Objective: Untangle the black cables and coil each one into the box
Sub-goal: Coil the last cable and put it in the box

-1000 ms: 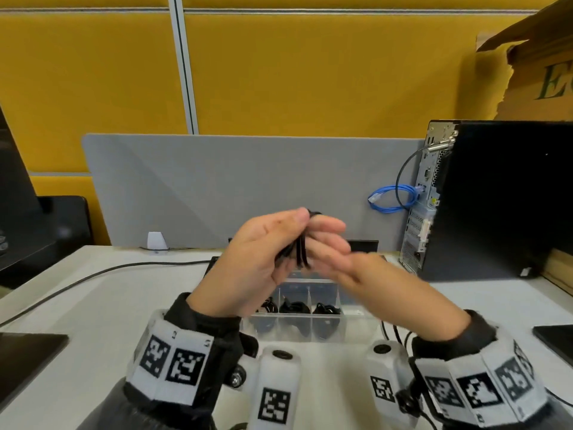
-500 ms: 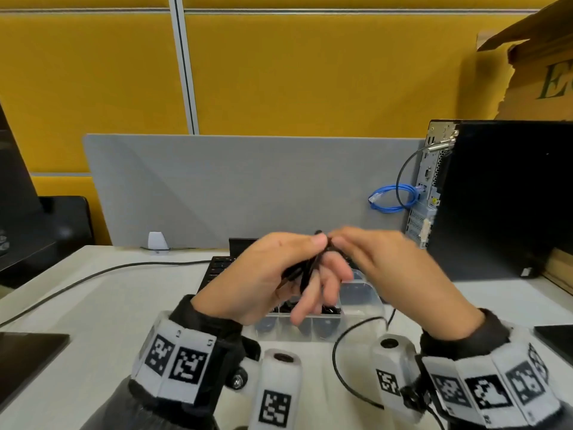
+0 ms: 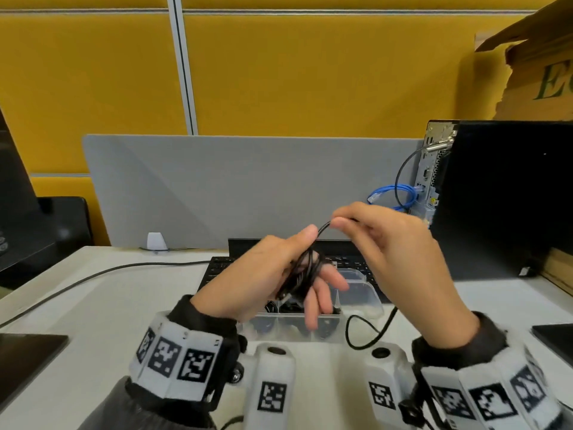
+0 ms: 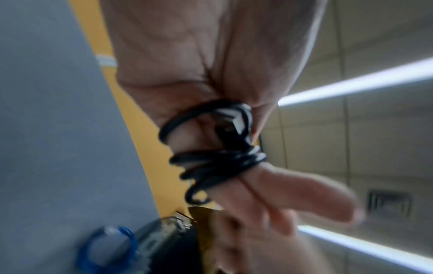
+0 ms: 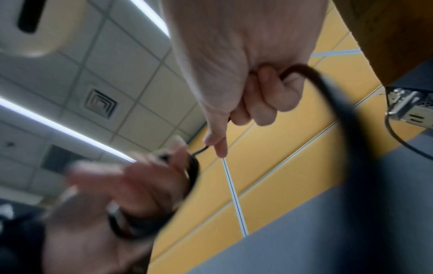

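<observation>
1. Where the head view opens widest, yellow wall panels (image 3: 310, 72) with a matte, felt-like face fill the upper half, split by a pale vertical strip; a smooth grey divider (image 3: 232, 187) stands below them.
2. At the right edge, a black computer tower (image 3: 502, 197) stands boxy and glossy, torn brown cardboard (image 3: 539, 72) above it.
3. Across the lower frame, a white desk (image 3: 102, 305) lies smooth, carrying a black keyboard (image 3: 217, 268).
4. At lower centre, the clear plastic box (image 3: 356, 293), divided into compartments, rests on the desk; dark coils lie in its near compartments.
5. Centre frame, the left hand (image 3: 263, 274) holds a black cable (image 3: 302, 274), round and rubbery, looped several times round its outstretched fingers, thumb pressing the loops.
6. Just right of it, the right hand (image 3: 393, 252) pinches the cable's free run, which trails down to the desk.
</observation>
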### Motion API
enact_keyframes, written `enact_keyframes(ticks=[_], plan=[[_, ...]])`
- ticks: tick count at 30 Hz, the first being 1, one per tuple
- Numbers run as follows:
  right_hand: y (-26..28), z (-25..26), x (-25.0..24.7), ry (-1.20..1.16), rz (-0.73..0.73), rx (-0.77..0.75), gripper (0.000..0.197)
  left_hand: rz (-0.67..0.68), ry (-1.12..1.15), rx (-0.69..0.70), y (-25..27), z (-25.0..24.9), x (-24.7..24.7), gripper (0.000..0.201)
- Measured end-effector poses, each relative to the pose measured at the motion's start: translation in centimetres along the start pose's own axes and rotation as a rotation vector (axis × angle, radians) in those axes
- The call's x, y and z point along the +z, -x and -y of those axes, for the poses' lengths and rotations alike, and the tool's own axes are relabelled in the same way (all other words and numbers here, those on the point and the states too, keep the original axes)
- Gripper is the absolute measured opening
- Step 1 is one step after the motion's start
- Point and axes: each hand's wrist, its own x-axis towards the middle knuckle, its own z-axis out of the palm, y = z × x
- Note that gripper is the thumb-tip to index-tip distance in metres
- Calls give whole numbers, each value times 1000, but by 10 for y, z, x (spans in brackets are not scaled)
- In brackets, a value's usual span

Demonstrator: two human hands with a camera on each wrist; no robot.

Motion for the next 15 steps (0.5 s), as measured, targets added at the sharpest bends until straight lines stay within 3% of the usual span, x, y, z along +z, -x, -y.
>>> enact_keyframes(ticks=[1,3,5,8,11,15], plan=[[1,-2,6,37,75,32,32,70,112,21,1,-3,2,60],[3,-5,14,69,354,89,29,48,279,138,2,-5,5,48],[5,-5,17,11,615,86,28,-115,323,225,-1,-3,4,38],[7,0,19,-65,851,54,28,-310,290,276,-7,2,-1,36],[7,2,16,-50,886,85,32,-375,359,263,-9,4,-5,36],[4,-8,12,-58,804,143,30,-332,552,251,-5,-2,-9,40]])
